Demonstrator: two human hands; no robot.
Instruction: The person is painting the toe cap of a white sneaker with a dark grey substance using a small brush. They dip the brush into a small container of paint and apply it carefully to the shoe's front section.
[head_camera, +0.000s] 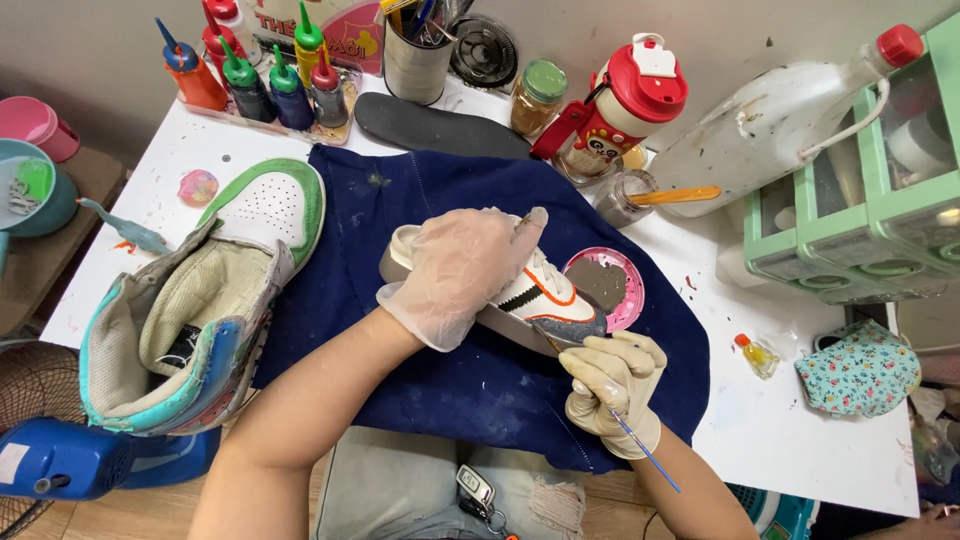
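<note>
Gloved left hand (462, 272) clamps a light, stiff white sneaker (520, 290) on the navy cloth (450, 390) over the counter (800, 420); right hand (615, 390) fingers pinch a thin blue paintbrush (640, 450) at its toe.

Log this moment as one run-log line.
left hand: holds white sneaker on blue cloth | right hand: grips fine paintbrush at sneaker toe | pink lid: beside toe

A small shoe-painting workshop is shown: a paint-spattered white table (800, 420) is covered by a navy cloth (460, 390), with squeeze paint bottles (265, 75) and a brush cup (418, 60) behind that cloth.
</note>
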